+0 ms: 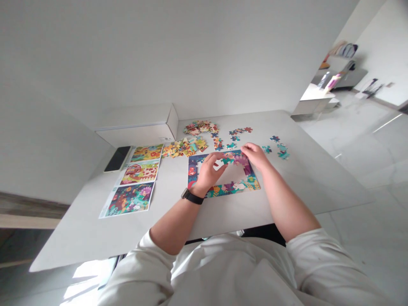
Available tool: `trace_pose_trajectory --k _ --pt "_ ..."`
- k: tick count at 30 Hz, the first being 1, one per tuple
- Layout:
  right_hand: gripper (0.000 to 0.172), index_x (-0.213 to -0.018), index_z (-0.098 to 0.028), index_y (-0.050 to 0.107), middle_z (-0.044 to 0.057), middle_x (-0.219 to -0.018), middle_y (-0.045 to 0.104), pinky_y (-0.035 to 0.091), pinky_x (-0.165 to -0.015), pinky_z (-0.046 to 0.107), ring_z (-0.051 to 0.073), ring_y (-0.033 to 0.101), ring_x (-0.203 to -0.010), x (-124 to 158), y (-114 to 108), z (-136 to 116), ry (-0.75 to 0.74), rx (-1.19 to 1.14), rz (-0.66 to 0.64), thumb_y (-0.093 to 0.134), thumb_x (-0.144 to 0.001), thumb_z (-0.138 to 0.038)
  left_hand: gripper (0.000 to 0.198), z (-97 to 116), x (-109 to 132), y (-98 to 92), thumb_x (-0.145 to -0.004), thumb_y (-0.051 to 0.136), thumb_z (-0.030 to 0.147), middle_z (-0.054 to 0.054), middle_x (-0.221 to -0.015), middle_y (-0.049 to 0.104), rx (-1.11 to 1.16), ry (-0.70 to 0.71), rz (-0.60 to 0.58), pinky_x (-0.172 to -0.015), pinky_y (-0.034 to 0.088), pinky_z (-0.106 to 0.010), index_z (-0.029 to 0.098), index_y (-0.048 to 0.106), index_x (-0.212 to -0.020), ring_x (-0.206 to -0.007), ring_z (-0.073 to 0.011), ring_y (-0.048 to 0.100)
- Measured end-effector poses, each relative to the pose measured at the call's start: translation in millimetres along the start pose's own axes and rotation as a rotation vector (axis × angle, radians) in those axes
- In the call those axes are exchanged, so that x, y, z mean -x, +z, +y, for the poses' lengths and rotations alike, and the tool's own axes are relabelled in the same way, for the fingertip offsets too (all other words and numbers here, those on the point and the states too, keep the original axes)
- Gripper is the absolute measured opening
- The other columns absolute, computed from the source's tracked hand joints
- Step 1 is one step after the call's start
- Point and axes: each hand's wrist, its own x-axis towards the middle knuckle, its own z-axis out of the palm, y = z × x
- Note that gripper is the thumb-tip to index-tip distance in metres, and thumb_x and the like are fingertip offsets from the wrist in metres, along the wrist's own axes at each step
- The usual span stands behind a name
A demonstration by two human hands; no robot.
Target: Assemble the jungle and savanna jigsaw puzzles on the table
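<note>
Left hand (208, 171) curls over the half-done puzzle (238, 186), right hand (255, 154) at its far edge; can't tell if either grip's holding anything.

Open room on the right of the surface (314, 182)
The right forearm (283, 197) bars that side of the puzzle (237, 185); box (137, 132) and wall (223, 63) close the back left.

Soft, even light leaves the wall (223, 55) greyish and the table (134, 229) moderately bright. Past the near edge, toward the left corner, 3 sunlit bands (86, 268) glare nearly white. The glossy floor (363, 165) beyond the right edge shows pale reflections. Wide-angle distortion tilts and smears the shelf items (346, 49) past the far right corner; jigsaw pieces (185, 146) lack fine detail.
</note>
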Motion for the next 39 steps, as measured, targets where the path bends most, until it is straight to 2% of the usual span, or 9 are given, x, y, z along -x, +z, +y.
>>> trace_pose_trajectory --k 1,3,8,11,16,23,32,39 --pt "0.028 -0.083 -0.024 0.067 0.002 -0.080 0.072 0.046 -0.076 0.033 0.022 0.063 -0.080 -3 -4 3 0.017 0.072 0.081 0.063 -0.093 -0.050 0.024 1 -4 -0.5 -0.098 0.078 0.022 -0.009 -0.129 0.074 -0.006 0.005 -0.004 -0.079 0.066 -0.029 0.025 0.072 -0.121 -0.118 -0.0205 0.072" --pt "0.022 -0.082 -0.024 0.067 0.002 -0.081 0.074 0.045 -0.076 0.033 0.022 0.064 -0.081 -7 -13 9 0.071 0.214 0.143 0.062 -0.093 -0.043 0.021 4 -13 -0.3 -0.099 0.077 0.024 -0.009 -0.128 0.075 -0.018 0.027 -0.052 -0.084 0.067 -0.032 0.025 0.074 -0.120 -0.119 -0.0217 0.073" --pt "0.017 -0.087 -0.024 0.073 0.006 -0.095 0.081 0.046 -0.077 0.031 0.023 0.069 -0.089 -8 -21 13 0.102 0.462 0.103 0.064 -0.096 -0.035 0.016 6 -27 13.3 -0.098 0.078 0.027 -0.007 -0.119 0.079 -0.053 0.073 -0.268 -0.103 0.064 -0.043 0.026 0.077 -0.113 -0.115 -0.0242 0.075" --pt "0.019 -0.090 -0.025 0.076 0.007 -0.097 0.082 0.048 -0.078 0.031 0.024 0.071 -0.092 -7 -22 13 0.087 0.540 0.069 0.065 -0.099 -0.036 0.017 -2 -23 28.4 -0.097 0.077 0.028 -0.008 -0.119 0.080 -0.092 0.061 -0.329 -0.107 0.062 -0.048 0.026 0.078 -0.114 -0.115 -0.0266 0.075" --pt "0.019 -0.094 -0.026 0.079 0.006 -0.099 0.083 0.048 -0.078 0.030 0.024 0.072 -0.094 -5 -23 10 0.078 0.584 0.029 0.066 -0.101 -0.037 0.021 -14 -10 46.5 -0.094 0.077 0.022 -0.008 -0.124 0.079 -0.211 0.034 -0.353 -0.109 0.060 -0.049 0.027 0.080 -0.114 -0.116 -0.0276 0.074" --pt "0.008 -0.099 -0.025 0.078 0.006 -0.104 0.084 0.051 -0.084 0.031 0.023 0.074 -0.097 2 -22 -1 0.067 0.589 -0.081 0.075 -0.097 -0.032 0.026 -11 -5 48.6 -0.094 0.079 0.026 -0.007 -0.129 0.078 -0.294 0.021 -0.389 -0.114 0.055 -0.052 0.031 0.081 -0.120 -0.122 -0.0307 0.071" --pt "0.026 -0.107 -0.025 0.075 0.003 -0.096 0.081 0.046 -0.074 0.030 0.021 0.071 -0.084 7 -20 -5 0.067 0.586 -0.217 0.085 -0.083 -0.023 0.029 -13 -3 48.3 -0.095 0.078 0.027 -0.008 -0.135 0.075 -0.321 0.035 -0.401 -0.114 0.053 -0.055 0.032 0.080 -0.124 -0.125 -0.0327 0.069" --pt "0.033 -0.110 -0.024 0.075 0.004 -0.097 0.082 0.044 -0.070 0.030 0.021 0.071 -0.082 7 -20 -2 0.056 0.593 -0.274 0.088 -0.080 -0.027 0.029 -18 -3 44.5 -0.096 0.075 0.028 -0.011 -0.132 0.074 -0.334 -0.096 -0.283 -0.114 0.052 -0.056 0.027 0.079 -0.125 -0.126 -0.0346 0.068"
